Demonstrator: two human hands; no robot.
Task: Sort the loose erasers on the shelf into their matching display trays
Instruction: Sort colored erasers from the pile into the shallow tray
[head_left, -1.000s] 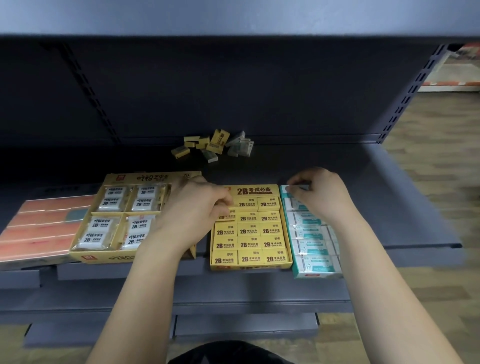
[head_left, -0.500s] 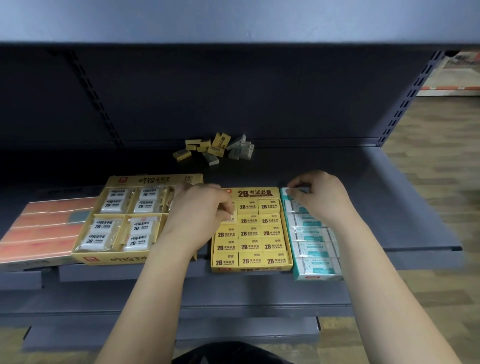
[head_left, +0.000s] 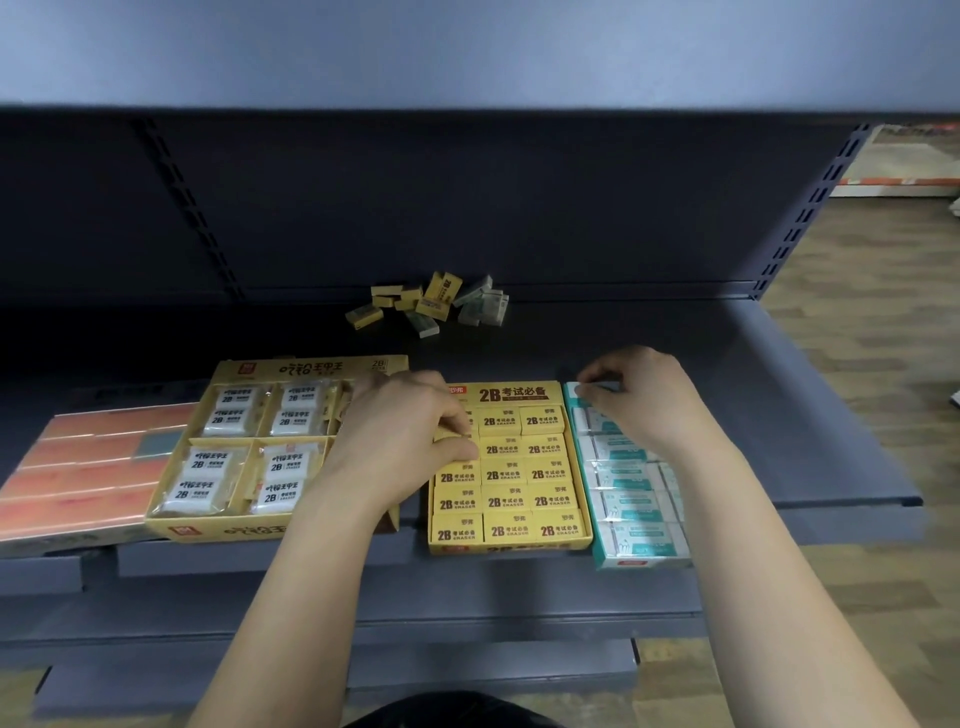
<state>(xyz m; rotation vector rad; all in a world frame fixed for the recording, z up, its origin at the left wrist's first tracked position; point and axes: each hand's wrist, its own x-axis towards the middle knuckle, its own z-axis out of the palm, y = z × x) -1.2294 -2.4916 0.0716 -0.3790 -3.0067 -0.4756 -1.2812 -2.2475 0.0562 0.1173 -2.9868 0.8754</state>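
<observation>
Along the front edge of the shelf (head_left: 779, 415) four boxes sit side by side: an orange box (head_left: 78, 467), a big yellow tray (head_left: 218, 530), a small yellow tray (head_left: 511, 545) and a teal tray (head_left: 641, 561). To the right the shelf lies bare up to its right edge. The left hand (head_left: 395, 441), fingers curled, pinches a yellow eraser (head_left: 451, 435) over the small tray's left column. The right hand (head_left: 641, 400) has its fingertips closed on a pale eraser (head_left: 602, 387) at the teal tray's back end. Behind them, past open shelf, the loose erasers (head_left: 431, 304) are heaped at the back edge.
</observation>
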